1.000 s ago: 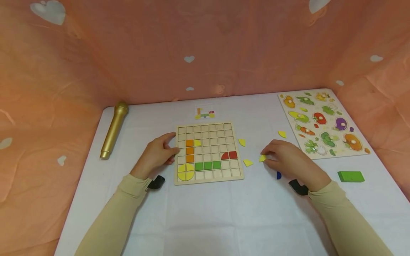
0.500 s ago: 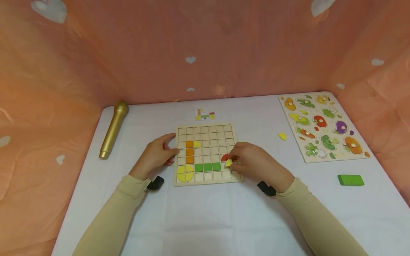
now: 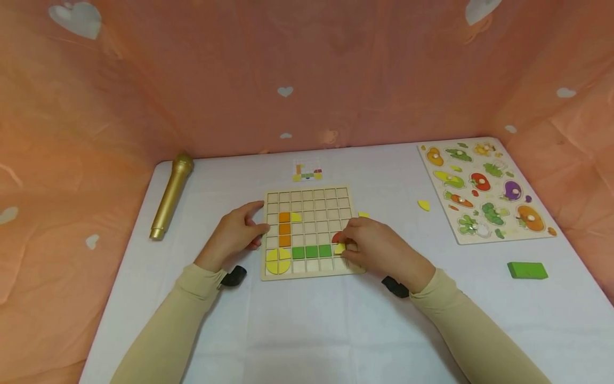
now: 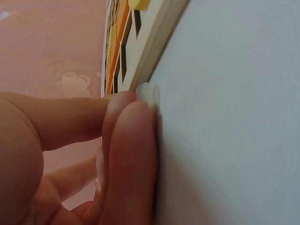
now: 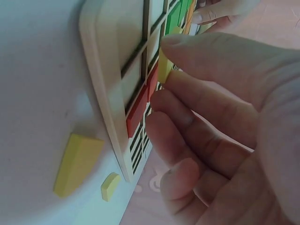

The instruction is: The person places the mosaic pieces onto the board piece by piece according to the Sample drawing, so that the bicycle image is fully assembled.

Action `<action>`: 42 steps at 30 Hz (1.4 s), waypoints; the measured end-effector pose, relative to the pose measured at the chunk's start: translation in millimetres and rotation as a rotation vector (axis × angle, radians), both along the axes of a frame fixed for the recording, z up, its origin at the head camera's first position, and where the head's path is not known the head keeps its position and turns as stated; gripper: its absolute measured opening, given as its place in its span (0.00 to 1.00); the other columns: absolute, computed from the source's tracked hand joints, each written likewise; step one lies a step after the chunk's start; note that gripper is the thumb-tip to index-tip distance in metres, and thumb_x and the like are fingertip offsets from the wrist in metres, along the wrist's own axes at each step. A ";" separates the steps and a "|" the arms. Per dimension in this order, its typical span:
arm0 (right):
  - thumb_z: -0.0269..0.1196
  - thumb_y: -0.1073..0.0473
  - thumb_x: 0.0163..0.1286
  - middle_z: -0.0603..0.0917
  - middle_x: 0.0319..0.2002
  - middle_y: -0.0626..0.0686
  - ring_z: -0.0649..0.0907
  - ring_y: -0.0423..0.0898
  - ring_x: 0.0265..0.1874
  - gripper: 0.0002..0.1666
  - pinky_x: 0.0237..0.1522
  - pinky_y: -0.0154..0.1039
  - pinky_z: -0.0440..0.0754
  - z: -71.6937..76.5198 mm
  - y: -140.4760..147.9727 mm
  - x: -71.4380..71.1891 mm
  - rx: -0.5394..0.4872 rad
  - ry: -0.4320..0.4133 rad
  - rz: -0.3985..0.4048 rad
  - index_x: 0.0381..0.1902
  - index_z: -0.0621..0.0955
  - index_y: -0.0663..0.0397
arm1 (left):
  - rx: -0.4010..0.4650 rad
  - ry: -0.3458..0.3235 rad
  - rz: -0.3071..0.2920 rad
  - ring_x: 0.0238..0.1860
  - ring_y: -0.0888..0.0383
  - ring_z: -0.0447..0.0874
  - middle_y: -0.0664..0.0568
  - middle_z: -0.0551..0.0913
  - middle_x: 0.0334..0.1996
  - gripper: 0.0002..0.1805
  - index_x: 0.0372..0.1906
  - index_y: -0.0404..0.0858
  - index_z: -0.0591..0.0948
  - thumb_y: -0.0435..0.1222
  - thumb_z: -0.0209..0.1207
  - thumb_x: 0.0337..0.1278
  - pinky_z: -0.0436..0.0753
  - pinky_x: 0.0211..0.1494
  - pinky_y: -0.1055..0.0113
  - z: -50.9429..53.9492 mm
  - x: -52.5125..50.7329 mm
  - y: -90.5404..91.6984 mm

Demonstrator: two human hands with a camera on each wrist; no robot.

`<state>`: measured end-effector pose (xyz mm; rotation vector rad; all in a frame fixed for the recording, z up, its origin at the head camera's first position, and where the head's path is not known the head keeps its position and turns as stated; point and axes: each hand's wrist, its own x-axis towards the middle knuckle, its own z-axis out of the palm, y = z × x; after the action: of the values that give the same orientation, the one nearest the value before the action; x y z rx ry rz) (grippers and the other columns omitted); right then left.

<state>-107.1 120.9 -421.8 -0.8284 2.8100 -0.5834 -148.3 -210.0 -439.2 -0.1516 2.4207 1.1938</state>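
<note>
My right hand [image 3: 381, 248] pinches a yellow quarter-circle tile [image 3: 339, 248] between thumb and index finger, above the wooden grid board [image 3: 312, 275]. That tile [image 5: 164, 65] is just right of three green squares [image 3: 311, 251], beside a red quarter-circle tile [image 3: 337, 237] and a red square [image 5: 137, 114]. Against the board's left edge rest the thumb and index finger of my left hand [image 3: 232, 232]. Orange squares [image 3: 285, 229], a lone yellow quarter-circle [image 3: 297, 217] and a yellow circle of quarter tiles [image 3: 278, 261] lie in the grid.
Yellow tiles [image 5: 77, 164] lie right of the board, another [image 3: 424, 205] farther off. A pattern card [image 3: 307, 170] lies behind the board. A gold microphone [image 3: 172, 197] is at left; a vegetable puzzle [image 3: 484, 194] and a green block [image 3: 527, 270] are at right.
My right hand has carried the yellow quarter-circle from the table leftward to the board and lowered it beside the green squares. The left hand has stayed at the board's edge.
</note>
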 end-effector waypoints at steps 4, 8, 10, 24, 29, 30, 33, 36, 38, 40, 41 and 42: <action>0.76 0.62 0.66 0.85 0.39 0.44 0.78 0.39 0.36 0.14 0.40 0.35 0.81 -0.4 -1.7 0.6 0.000 0.010 0.006 0.49 0.93 0.51 | -0.001 0.011 -0.003 0.29 0.54 0.86 0.45 0.83 0.35 0.41 0.85 0.50 0.65 0.40 0.68 0.73 0.89 0.37 0.65 -0.4 1.0 -0.7; 0.75 0.62 0.66 0.85 0.39 0.44 0.79 0.39 0.35 0.13 0.40 0.35 0.81 -1.2 -3.2 0.3 0.005 0.016 0.012 0.48 0.92 0.52 | 0.004 0.019 -0.012 0.29 0.54 0.86 0.45 0.83 0.34 0.41 0.85 0.50 0.64 0.40 0.68 0.73 0.89 0.37 0.65 0.3 1.4 -1.3; 0.75 0.62 0.66 0.85 0.39 0.44 0.79 0.39 0.35 0.13 0.40 0.35 0.81 -1.2 -3.7 0.4 0.008 0.023 0.015 0.48 0.92 0.51 | 0.003 0.020 -0.014 0.29 0.54 0.86 0.45 0.83 0.34 0.41 0.85 0.50 0.64 0.40 0.68 0.73 0.89 0.37 0.66 0.7 1.4 -1.2; 0.74 0.64 0.65 0.86 0.39 0.44 0.80 0.39 0.36 0.13 0.40 0.36 0.82 -4.0 -1.8 0.1 -0.014 0.036 0.026 0.47 0.92 0.52 | 0.002 0.023 -0.017 0.28 0.54 0.86 0.45 0.83 0.34 0.41 0.85 0.49 0.65 0.40 0.68 0.72 0.89 0.37 0.66 0.9 1.0 -0.7; 0.74 0.66 0.65 0.84 0.37 0.46 0.80 0.41 0.36 0.11 0.41 0.37 0.83 -7.0 -3.2 0.5 -0.011 0.078 0.082 0.44 0.91 0.52 | 0.024 0.031 -0.019 0.28 0.55 0.86 0.46 0.83 0.32 0.41 0.85 0.49 0.65 0.39 0.69 0.72 0.89 0.37 0.65 -0.3 0.1 -2.2; 0.74 0.66 0.64 0.83 0.36 0.46 0.79 0.41 0.36 0.10 0.41 0.37 0.83 -7.6 -3.3 0.6 -0.009 0.091 0.095 0.44 0.91 0.51 | 0.028 0.033 -0.022 0.28 0.55 0.86 0.46 0.83 0.32 0.42 0.85 0.48 0.65 0.38 0.69 0.71 0.89 0.37 0.65 -0.3 0.0 -2.5; 0.74 0.67 0.63 0.82 0.36 0.46 0.79 0.42 0.36 0.10 0.40 0.37 0.83 -8.5 -3.2 1.1 -0.005 0.123 0.116 0.41 0.91 0.49 | 0.027 0.033 -0.026 0.28 0.55 0.86 0.46 0.83 0.32 0.42 0.85 0.48 0.65 0.39 0.69 0.72 0.89 0.37 0.66 -0.2 -0.3 -2.9; 0.74 0.66 0.64 0.81 0.35 0.46 0.79 0.42 0.35 0.10 0.39 0.37 0.82 -8.6 -2.9 1.2 -0.003 0.128 0.115 0.41 0.91 0.48 | 0.023 0.030 -0.027 0.28 0.55 0.86 0.46 0.83 0.33 0.42 0.85 0.48 0.65 0.39 0.69 0.72 0.89 0.37 0.66 0.4 -0.4 -2.4; 0.75 0.66 0.64 0.81 0.35 0.45 0.78 0.41 0.35 0.10 0.38 0.35 0.81 -8.2 -2.6 1.4 -0.002 0.123 0.108 0.41 0.91 0.47 | 0.018 0.027 -0.024 0.28 0.55 0.86 0.46 0.83 0.33 0.42 0.85 0.49 0.65 0.39 0.69 0.72 0.89 0.37 0.65 0.8 -0.3 -1.7; 0.74 0.65 0.65 0.80 0.34 0.44 0.77 0.40 0.34 0.10 0.37 0.35 0.80 -8.0 -2.5 1.4 0.000 0.116 0.103 0.41 0.91 0.46 | 0.014 0.027 -0.021 0.28 0.55 0.86 0.45 0.83 0.33 0.42 0.85 0.49 0.65 0.39 0.69 0.71 0.89 0.37 0.65 0.7 -0.5 -1.1; 0.74 0.65 0.65 0.80 0.34 0.44 0.77 0.40 0.34 0.10 0.37 0.34 0.80 -8.0 -2.4 1.5 -0.001 0.113 0.101 0.42 0.91 0.46 | 0.012 0.027 -0.023 0.28 0.55 0.86 0.45 0.83 0.34 0.42 0.85 0.49 0.65 0.39 0.69 0.71 0.89 0.37 0.65 0.6 -0.5 -1.1; 0.74 0.65 0.65 0.80 0.34 0.44 0.77 0.40 0.34 0.10 0.37 0.34 0.80 -7.9 -2.3 1.7 -0.001 0.110 0.100 0.42 0.91 0.46 | 0.010 0.026 -0.022 0.28 0.54 0.86 0.45 0.83 0.34 0.42 0.85 0.49 0.65 0.39 0.69 0.71 0.89 0.37 0.65 0.5 -0.5 -1.0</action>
<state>-105.5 118.6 -429.7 -1.0237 2.8451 -0.5403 -148.8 -211.0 -438.7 -0.1069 2.4321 1.2045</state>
